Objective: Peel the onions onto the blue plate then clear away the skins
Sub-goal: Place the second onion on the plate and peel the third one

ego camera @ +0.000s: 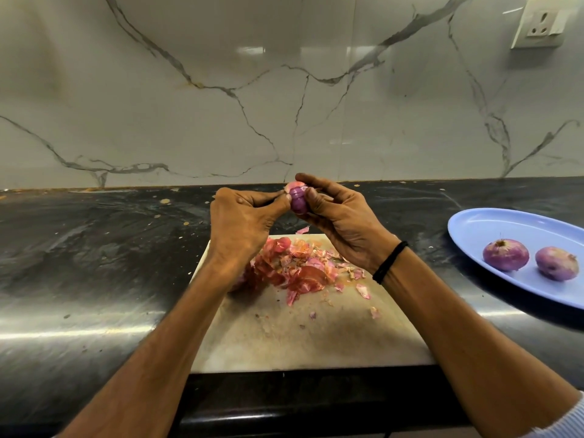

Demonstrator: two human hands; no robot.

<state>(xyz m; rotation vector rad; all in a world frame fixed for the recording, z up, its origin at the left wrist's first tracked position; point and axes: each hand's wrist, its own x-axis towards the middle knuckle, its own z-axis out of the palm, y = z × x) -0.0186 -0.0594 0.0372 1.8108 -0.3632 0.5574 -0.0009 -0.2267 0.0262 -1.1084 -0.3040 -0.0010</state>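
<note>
A small purple onion (298, 200) is held up above the far edge of the white cutting board (303, 336). My right hand (341, 216) grips it from the right. My left hand (243, 219) pinches a pale pink flap of skin (292, 186) at the onion's top left. A heap of reddish onion skins (297, 268) lies on the board below my hands. The blue plate (493, 226) sits at the right and carries two peeled onions, one to the left (505, 255) and one to the right (556, 263).
The board lies on a dark stone counter (94, 248) with a marble wall behind. Part of another onion (240, 279) shows behind my left wrist. A wall socket (542, 23) is at the top right. Small skin flakes are scattered on the board's right half.
</note>
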